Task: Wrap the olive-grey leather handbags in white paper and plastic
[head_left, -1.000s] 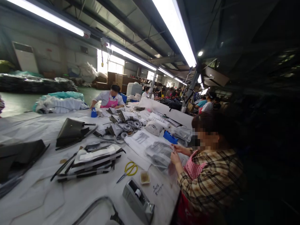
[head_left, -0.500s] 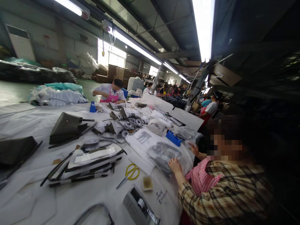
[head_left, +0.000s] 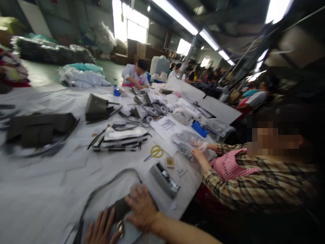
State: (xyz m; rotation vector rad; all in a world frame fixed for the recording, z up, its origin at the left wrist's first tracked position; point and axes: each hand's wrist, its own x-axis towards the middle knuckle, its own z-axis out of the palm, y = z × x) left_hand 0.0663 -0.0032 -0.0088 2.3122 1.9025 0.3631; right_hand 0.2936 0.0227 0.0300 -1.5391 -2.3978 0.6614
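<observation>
A dark grey-green bag [head_left: 118, 209] with a gold-coloured clasp [head_left: 120, 229] lies at the near edge of the table, partly covered by clear or pale wrapping. Its long strap [head_left: 98, 189] loops over the tabletop on the far side. My left hand [head_left: 101, 229] rests on the bag's left part, fingers stretched out, cut off by the bottom of the picture. On the right part, my right hand [head_left: 141, 207] lies flat with its fingers spread. Just beyond it stands a grey tape dispenser [head_left: 164, 181].
Yellow-handled scissors [head_left: 154, 153] and a small dish [head_left: 170, 162] lie past the dispenser. A stack of wrapped pieces [head_left: 122, 138] and another dark bag [head_left: 42, 130] are farther left. At right, a co-worker in a plaid sleeve [head_left: 228, 184] handles a plastic-wrapped item [head_left: 186, 144].
The view has tilted down and turned left. Both my hands and the bag under them have come into the picture; before, only part of the strap showed. The co-worker's hands have shifted on the plastic.
</observation>
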